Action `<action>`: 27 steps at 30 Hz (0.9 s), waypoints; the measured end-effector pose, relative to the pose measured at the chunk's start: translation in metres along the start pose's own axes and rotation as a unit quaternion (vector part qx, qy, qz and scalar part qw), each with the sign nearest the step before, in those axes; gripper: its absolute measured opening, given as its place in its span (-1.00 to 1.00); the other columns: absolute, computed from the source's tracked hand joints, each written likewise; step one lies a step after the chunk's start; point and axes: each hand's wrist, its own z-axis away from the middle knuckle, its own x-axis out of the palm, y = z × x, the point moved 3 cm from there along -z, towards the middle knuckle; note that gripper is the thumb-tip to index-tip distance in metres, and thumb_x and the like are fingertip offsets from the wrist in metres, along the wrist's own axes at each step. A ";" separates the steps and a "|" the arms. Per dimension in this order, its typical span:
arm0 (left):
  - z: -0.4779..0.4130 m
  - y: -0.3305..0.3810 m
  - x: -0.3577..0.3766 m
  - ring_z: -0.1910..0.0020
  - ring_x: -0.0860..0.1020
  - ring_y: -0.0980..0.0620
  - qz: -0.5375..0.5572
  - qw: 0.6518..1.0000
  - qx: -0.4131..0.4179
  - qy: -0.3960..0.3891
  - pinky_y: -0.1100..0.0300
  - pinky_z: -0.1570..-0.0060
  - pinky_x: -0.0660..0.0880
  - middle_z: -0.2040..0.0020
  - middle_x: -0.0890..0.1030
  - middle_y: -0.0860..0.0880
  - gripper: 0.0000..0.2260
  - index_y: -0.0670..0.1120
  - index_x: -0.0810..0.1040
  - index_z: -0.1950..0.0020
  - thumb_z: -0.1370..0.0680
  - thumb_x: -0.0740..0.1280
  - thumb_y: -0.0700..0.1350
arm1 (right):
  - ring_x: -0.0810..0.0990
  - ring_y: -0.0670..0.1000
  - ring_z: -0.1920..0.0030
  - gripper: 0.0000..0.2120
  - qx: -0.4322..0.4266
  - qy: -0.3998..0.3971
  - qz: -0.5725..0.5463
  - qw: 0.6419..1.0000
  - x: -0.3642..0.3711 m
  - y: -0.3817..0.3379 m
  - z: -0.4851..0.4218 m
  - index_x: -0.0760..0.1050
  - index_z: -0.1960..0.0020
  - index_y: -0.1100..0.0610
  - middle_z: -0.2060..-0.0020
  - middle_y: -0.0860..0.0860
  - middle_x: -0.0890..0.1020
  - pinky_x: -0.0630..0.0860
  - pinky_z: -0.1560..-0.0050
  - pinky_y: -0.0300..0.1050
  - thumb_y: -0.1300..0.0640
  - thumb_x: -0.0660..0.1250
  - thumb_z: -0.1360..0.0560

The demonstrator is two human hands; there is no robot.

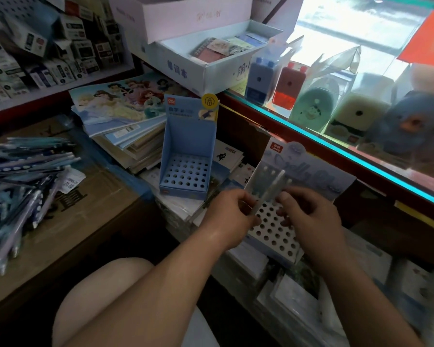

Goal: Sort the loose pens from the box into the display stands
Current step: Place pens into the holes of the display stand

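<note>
Both forearms enter from the lower edge and converge at centre frame, wrists roughly level.

1. Left hand (pixel 232 209): back of the hand faces the camera. Its fingers (pixel 246 204) are curled and pinch the lower end of a pale pen (pixel 271 190).
2. Right hand (pixel 311 216): fingers curled, knuckles up. The thumb (pixel 285 196) lies against the pen shaft just above the left-hand grip. Motion blur hides the exact contact of the other fingers.
3. The pen is tilted. Its upper end projects up and away past both sets of fingertips; its lower end is inside the left-hand pinch.
4. White display stand (pixel 273 236): directly beneath the fingers. Its perforated hole grid shows between and below the two hands, and its printed back card rises beyond the fingertips. A few pale pen tops stand in the rear rows, just beyond the held pen.
5. Blue display stand (pixel 186 146): beyond and to the left of the left-hand fingers, apart from them, upright on a stack of booklets (pixel 125 136). Its visible holes are unfilled.
6. Loose pens (pixel 20 181): heaped on a cardboard box (pixel 85 216), well apart from the left-hand fingers, at the far left.
7. Glass counter (pixel 311 135): beyond the right-hand fingers.
</note>
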 end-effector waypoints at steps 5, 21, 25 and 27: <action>-0.002 0.001 0.013 0.07 0.57 0.34 -0.023 0.998 0.046 -0.034 0.56 0.16 0.47 -0.03 0.65 0.13 -0.76 -0.02 0.63 -0.19 -0.54 0.48 -0.18 | 0.66 -0.19 0.16 -0.93 -0.022 -0.016 0.004 1.000 -0.003 -0.009 0.005 0.59 0.01 -0.06 0.17 -0.14 0.68 0.57 0.20 -0.27 0.08 0.35 -0.60; -0.015 -0.026 0.033 -0.34 0.38 -0.05 -0.410 0.904 0.102 -0.063 0.03 -0.20 0.47 -0.33 0.44 -0.05 -0.60 0.00 0.47 -0.41 -0.61 0.30 0.13 | 0.51 -0.19 -0.03 -0.80 -0.072 0.098 0.201 0.972 -0.027 0.010 -0.022 0.63 -0.20 0.07 -0.06 -0.09 0.64 0.32 0.01 -0.41 0.10 0.38 -0.60; -0.017 -0.028 0.035 -0.32 0.38 -0.04 -0.410 0.905 0.108 -0.044 0.06 -0.14 0.45 -0.31 0.45 -0.03 -0.63 0.00 0.49 -0.38 -0.63 0.28 0.11 | 0.50 -0.18 0.04 -0.81 -0.073 0.094 0.229 0.966 -0.022 0.014 -0.021 0.64 -0.19 0.10 -0.02 -0.07 0.65 0.30 0.08 -0.42 0.09 0.38 -0.60; -0.019 -0.028 0.035 -0.31 0.39 -0.03 -0.407 0.906 0.112 -0.033 0.08 -0.12 0.45 -0.29 0.46 -0.02 -0.65 0.00 0.51 -0.36 -0.63 0.28 0.10 | 0.50 -0.16 0.05 -0.80 -0.069 0.091 0.236 0.965 -0.020 0.016 -0.021 0.63 -0.20 0.10 -0.05 -0.01 0.68 0.37 0.03 -0.31 0.09 0.37 -0.60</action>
